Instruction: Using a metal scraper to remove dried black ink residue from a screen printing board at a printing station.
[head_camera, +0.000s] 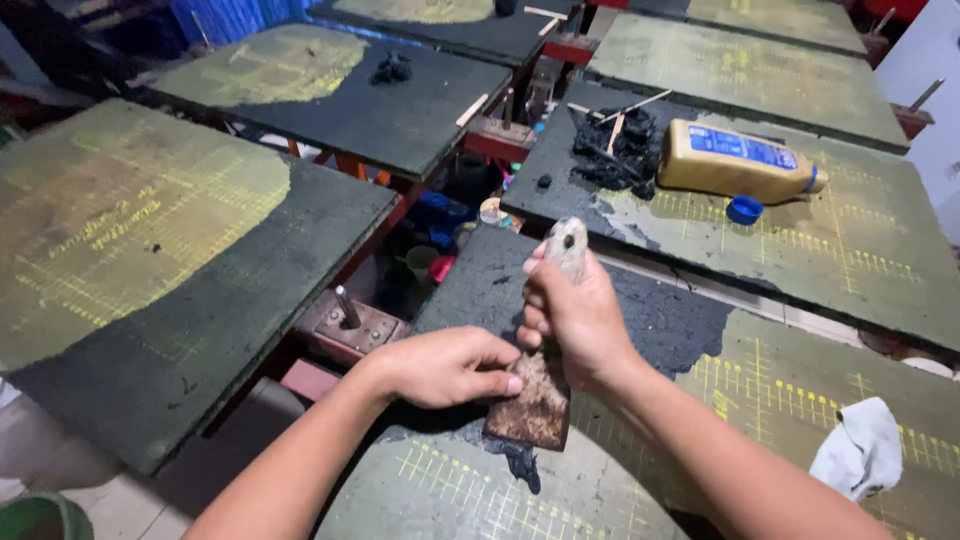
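Scraper upright-tilted on worktop, blade edge down in black paste; right hand grip closed around handle, left hand grip closed, fingertips touching blade side; yellow bottle well beyond grip, white cloth to right

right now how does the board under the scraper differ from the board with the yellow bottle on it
The board under the scraper is the nearer one, and the right hand and left hand work the scraper on it. A white rag lies on it. The board with the yellow bottle is farther away and carries the bottle lying on its side, a blue cap and a heap of black clumps. Both are greenish with yellow grid lines and black residue.
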